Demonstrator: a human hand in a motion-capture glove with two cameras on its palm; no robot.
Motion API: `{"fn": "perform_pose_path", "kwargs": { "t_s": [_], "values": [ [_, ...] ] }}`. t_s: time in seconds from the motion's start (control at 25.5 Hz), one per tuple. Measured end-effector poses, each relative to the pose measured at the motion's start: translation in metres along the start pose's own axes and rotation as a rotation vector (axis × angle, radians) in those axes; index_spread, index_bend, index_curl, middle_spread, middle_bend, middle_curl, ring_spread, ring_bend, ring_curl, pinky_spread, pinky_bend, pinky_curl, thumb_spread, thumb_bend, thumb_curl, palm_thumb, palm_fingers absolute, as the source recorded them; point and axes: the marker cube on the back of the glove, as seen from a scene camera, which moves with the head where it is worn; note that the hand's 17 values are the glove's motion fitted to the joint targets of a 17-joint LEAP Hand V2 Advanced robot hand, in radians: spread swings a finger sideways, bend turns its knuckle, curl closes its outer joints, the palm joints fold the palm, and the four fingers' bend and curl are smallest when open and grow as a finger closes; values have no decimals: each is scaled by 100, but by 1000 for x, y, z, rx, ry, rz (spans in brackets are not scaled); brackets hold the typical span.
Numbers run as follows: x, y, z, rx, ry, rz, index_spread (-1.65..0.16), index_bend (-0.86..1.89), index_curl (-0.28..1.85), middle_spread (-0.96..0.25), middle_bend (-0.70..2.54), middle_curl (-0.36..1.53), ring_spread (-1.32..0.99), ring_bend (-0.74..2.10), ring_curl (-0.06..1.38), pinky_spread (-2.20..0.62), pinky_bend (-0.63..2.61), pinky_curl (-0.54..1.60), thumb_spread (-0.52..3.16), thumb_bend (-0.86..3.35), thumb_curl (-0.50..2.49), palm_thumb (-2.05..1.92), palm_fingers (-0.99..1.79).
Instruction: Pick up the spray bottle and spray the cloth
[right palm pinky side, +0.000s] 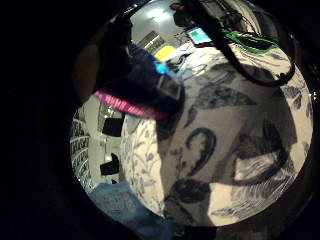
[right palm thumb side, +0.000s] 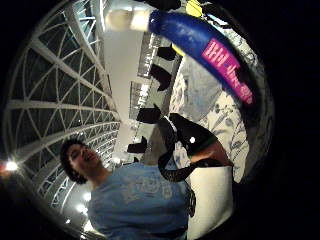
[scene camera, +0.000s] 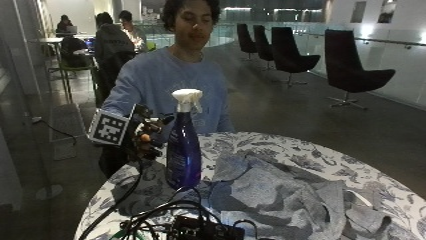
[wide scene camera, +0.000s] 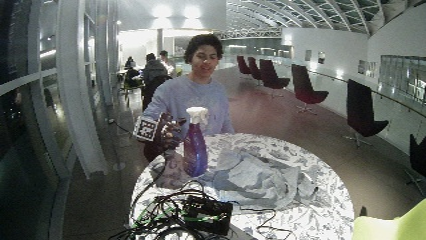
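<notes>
I'm looking at the spray bottle (scene camera: 184, 150) standing upright on the patterned bench (scene camera: 293, 150), white trigger head on top, its long axis running straight up and down. My gloved right hand (scene camera: 148, 134) is sitting just beside the bottle, level with its upper body, on the side away from the cloth (scene camera: 279, 192). I'm not closing on it yet: from the outside view my fingers are showing loosely bent next to the blue plastic, and I can't tell whether any of them is touching it. So I'm calling the grip apart, wrapped round nothing.

The thumb-side palm view is showing the blue body and its pink label (right palm thumb side: 227, 70) close to my palm, and the little-finger side is showing the same label band with the leafy bench print beyond it.

The grey cloth is lying crumpled on the bench just past the bottle, on the far side of it from my hand. That's the relation I'm working from: bottle between my hand and the cloth, nozzle up high. In my judgement the coming move is calling for a wrap round the neck under the trigger, a lift, then turning the nozzle toward the cloth. My right hand is the nearer one; the other hand isn't showing.
</notes>
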Motion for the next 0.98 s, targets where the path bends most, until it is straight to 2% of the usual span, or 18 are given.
{"fn": "perform_pose_path", "kwargs": {
  "t_s": [0.35, 0.51, 0.71, 0.82, 0.98],
  "values": [
    [12, -61, 38, 84, -55, 16, -36, 1, 12, 0, 30, 36, 6, 47, 32, 20, 57, 37, 102, -1, 30, 67, 43],
    [6, -75, 50, 189, -22, -15, -36, -2, 8, 0, 35, 37, 6, 56, 33, 23, 59, 37, 98, 1, 33, 75, 50],
    [0, -82, 53, 205, 37, -40, -35, 9, 9, -1, 35, 37, 5, 61, 34, 25, 60, 37, 95, 6, 39, 90, 63],
    [-8, -93, 50, 141, 62, -12, -33, 12, 12, -1, 34, 37, 4, 62, 35, 25, 57, 36, 93, 8, 43, 95, 71],
    [-24, -111, 48, -73, 170, 61, -33, 12, 14, -2, 34, 38, 3, 64, 35, 24, 52, 35, 88, 5, 46, 95, 79]
  ]
}}
